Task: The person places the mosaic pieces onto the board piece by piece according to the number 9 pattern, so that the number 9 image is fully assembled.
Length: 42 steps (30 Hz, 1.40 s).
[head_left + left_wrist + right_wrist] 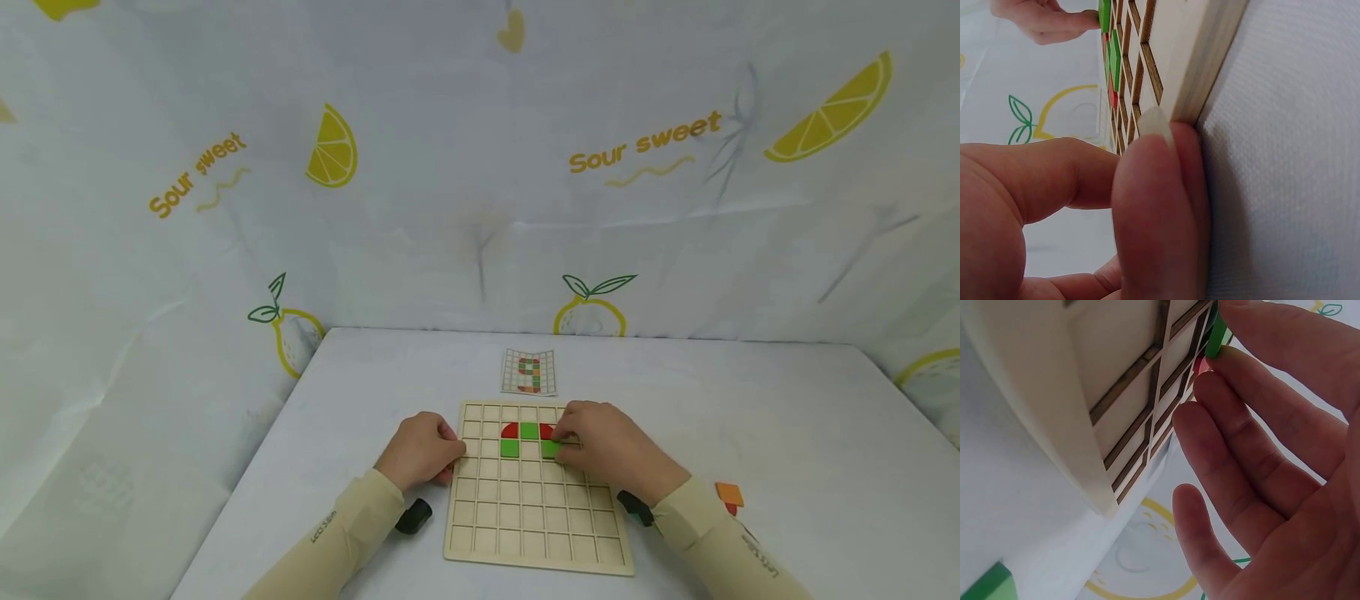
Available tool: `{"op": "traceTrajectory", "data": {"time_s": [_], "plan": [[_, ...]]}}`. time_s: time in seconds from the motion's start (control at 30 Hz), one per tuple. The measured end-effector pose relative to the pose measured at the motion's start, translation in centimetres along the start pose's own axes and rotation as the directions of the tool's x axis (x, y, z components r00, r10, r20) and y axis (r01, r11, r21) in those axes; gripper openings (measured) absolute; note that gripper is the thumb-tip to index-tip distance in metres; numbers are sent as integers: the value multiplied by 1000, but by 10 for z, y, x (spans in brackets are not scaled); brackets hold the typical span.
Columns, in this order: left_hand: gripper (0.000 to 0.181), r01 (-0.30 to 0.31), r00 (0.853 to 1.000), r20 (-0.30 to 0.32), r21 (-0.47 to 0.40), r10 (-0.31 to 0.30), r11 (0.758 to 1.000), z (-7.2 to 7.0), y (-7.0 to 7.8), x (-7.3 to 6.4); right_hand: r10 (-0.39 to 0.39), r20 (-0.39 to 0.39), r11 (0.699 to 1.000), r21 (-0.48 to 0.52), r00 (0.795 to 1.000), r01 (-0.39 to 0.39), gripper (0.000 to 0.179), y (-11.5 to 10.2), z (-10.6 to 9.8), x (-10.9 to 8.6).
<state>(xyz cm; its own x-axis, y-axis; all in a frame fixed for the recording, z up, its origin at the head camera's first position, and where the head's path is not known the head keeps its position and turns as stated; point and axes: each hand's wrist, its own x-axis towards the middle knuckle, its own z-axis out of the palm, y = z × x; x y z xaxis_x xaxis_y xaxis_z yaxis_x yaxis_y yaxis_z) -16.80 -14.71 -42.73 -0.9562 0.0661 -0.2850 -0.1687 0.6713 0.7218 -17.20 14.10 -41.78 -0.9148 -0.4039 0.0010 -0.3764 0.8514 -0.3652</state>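
A square wooden grid board [510, 521] lies on the table. My left hand [423, 450] holds its left edge; the left wrist view shows the thumb [1154, 206] against the rim. Over the upper right cells, my right hand [611, 442] pinches a green square tile [550, 450] between thumb and index finger; the tile stands partly tilted in the right wrist view. Next to it is a red rounded tile [546, 431], partly behind the fingers. Also in the grid are a green tile [528, 431], a red rounded tile [510, 431] and another green tile [510, 448].
Behind the board lies a pattern card [528, 372] with coloured cells. To the right, an orange tile [729, 493] and a red piece [731, 508] show beside the sleeve. A green piece [991, 587] lies near the board in the right wrist view. A printed cloth hangs behind.
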Motion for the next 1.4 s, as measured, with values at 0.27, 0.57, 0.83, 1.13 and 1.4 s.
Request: {"op": "traceTrajectory", "data": {"time_s": [0.27, 0.57, 0.83, 1.13, 1.4], "plan": [[11, -5, 1000, 2, -3, 5, 1000, 1, -1, 0, 10, 0, 1000, 8, 1000, -10, 15, -2, 2, 1], [12, -4, 1000, 2, -2, 4, 1000, 0, 0, 0, 4, -6, 1000, 10, 1000, -4, 15, -3, 1, -1], [12, -6, 1000, -1, -2, 6, 1000, 0, 0, -1, 6, -2, 1000, 2, 1000, -6, 18, -2, 0, 0], [13, -1, 1000, -2, 15, 1, 1000, 1, 3, -2, 60, -7, 998, 30, 998, -60, 18, 24, -29, -23], [13, 10, 1000, -2, 28, -10, 1000, 2, 1, -3, 165, -4, 985, 50, 986, -165, 22, 65, -54, -71]]}}
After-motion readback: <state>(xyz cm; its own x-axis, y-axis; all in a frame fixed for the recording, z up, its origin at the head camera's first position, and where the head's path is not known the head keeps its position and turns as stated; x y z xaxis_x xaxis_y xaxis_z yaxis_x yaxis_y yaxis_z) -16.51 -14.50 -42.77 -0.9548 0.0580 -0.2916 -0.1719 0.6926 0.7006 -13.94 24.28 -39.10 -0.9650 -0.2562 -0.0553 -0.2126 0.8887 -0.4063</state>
